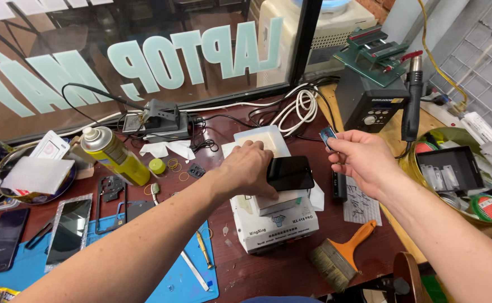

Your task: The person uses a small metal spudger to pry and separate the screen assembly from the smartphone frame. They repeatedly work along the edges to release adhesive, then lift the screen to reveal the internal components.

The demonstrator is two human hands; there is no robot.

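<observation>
While pressed flat by left hand (250, 168) onto white boxy machine (274, 216): phone (289, 173), glossy black slab, screen apparently not yet lifted. Right hand (358, 160), fingers pinched shut on small thin card (328, 135). Nearby on dark tabletop (257, 269): bristly orange-handled brush (341, 255). Farther: yellow cylindrical spray can (114, 154); coiled white cables (299, 106).

Bare wood lies open below the right hand (364, 160), toward the brush (341, 255). To its right, the hot-air wand (411, 101) and cluttered tray (451, 168) block passage. Left of the left hand (251, 168), a yellow spray can (114, 154) and loose parts crowd the table (268, 269).
</observation>
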